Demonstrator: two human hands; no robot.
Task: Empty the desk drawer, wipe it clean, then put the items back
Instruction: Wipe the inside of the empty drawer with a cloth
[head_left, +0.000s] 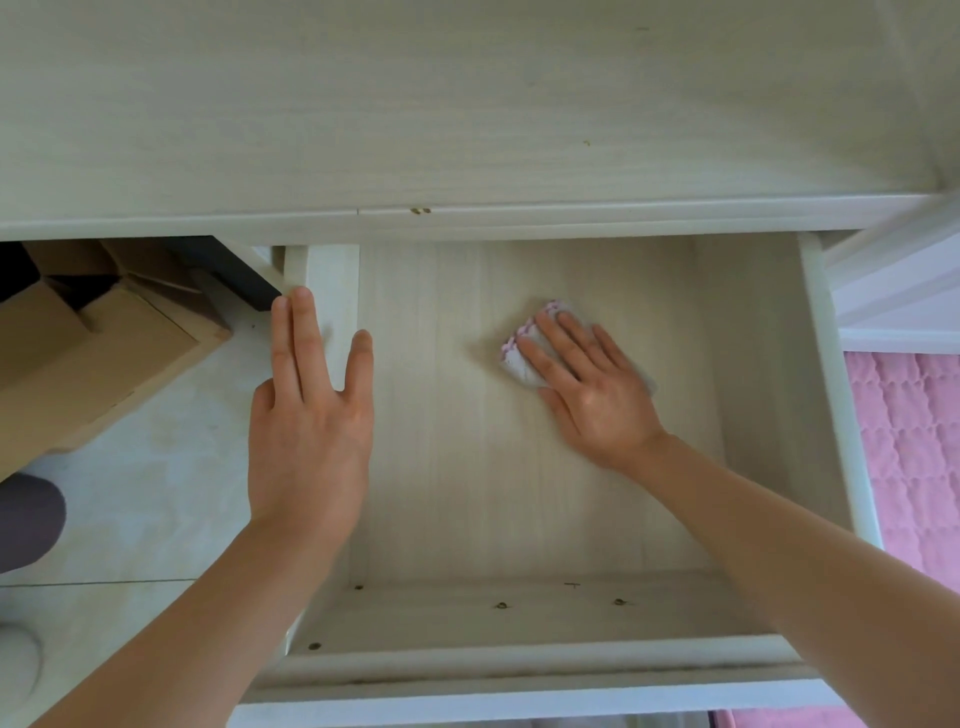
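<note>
The pale wooden drawer (821, 395) is pulled out below the desk top (467, 104), and nothing lies on its bottom but a cloth. My right hand (587, 384) presses flat on that small white cloth with a pink scalloped edge (519, 358), near the middle of the drawer floor. Fingers spread, my left hand (306, 415) rests over the drawer's left side wall, gripping nothing.
Cardboard boxes (93, 353) stand on the light floor to the left, under the desk. A pink quilted cover (909, 441) lies to the right of the drawer. A dark rounded shape (26, 519) shows at the left edge.
</note>
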